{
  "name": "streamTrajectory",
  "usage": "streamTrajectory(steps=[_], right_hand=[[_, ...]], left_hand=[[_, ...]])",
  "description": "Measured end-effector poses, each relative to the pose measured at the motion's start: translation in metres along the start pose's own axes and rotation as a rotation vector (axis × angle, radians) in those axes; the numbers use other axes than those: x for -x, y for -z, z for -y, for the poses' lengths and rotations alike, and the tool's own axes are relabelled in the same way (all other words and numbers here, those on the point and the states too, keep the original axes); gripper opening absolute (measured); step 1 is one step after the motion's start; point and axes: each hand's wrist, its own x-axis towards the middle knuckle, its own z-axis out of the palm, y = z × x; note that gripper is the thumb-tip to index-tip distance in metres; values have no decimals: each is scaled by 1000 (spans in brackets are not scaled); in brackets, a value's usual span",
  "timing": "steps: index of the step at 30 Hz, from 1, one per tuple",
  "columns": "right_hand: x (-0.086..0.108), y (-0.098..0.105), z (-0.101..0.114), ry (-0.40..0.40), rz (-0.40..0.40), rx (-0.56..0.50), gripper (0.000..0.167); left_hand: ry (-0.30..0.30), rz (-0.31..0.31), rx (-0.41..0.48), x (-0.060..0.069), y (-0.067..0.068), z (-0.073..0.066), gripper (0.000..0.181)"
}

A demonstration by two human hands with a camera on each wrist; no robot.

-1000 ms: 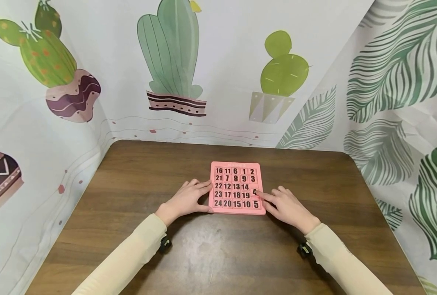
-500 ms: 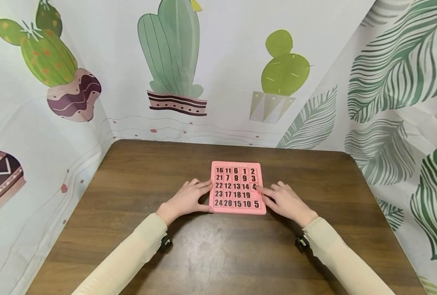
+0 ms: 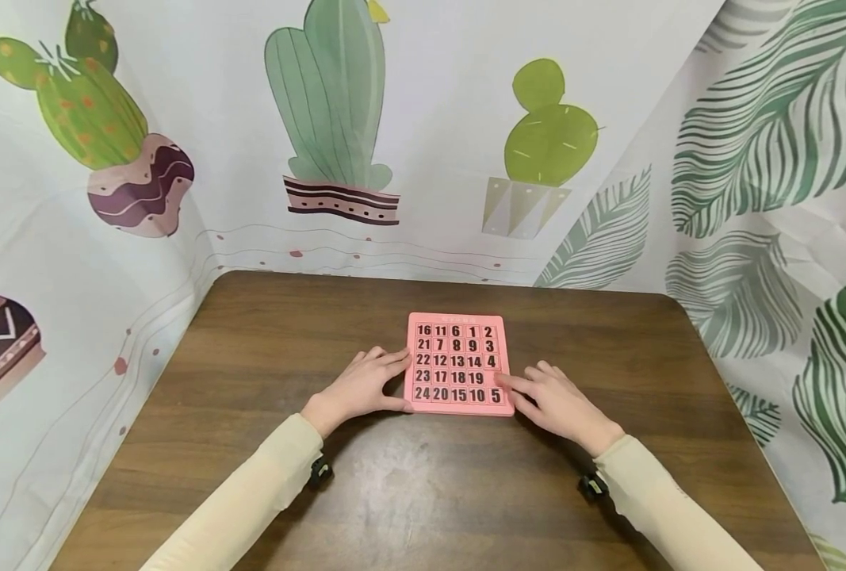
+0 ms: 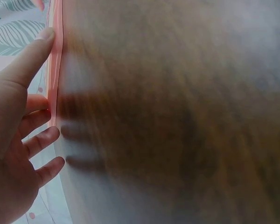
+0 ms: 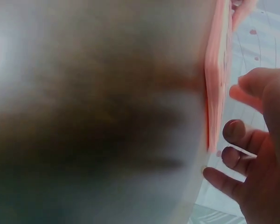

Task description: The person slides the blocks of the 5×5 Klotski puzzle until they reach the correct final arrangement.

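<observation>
A pink number slide puzzle (image 3: 458,363) lies flat on the brown table, its black-numbered tiles in a five-by-five grid. One slot is vacant in the right column, between tile 4 (image 3: 491,362) and tile 5 (image 3: 495,396). My left hand (image 3: 358,387) touches the puzzle's left edge with thumb and fingers extended; in the left wrist view the thumb (image 4: 35,51) presses the pink side. My right hand (image 3: 554,400) reaches over the right edge, its index fingertip at the vacant slot. Its other fingers are spread beside the puzzle in the right wrist view.
The wooden table (image 3: 394,492) extends around the puzzle on all sides. Behind it hangs a white cloth (image 3: 437,159) printed with cacti and leaves. Each wrist carries a small black camera mount, such as the right one (image 3: 593,485).
Tile 4 has slid up level with tile 14, leaving the slot below it vacant. My right index finger followed it up, then drew back down to the slot. My left hand stayed put.
</observation>
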Motion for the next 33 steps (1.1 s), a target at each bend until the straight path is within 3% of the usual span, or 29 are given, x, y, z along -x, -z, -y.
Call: streamTrajectory(steps=[10,33], right_hand=[[17,-3,8,97,-69,-19,37],[1,-3,-3,-7,22,14,37]], left_hand=[[7,-2,1,1,1,2,93],[3,2,-6,1,1,-1,93]])
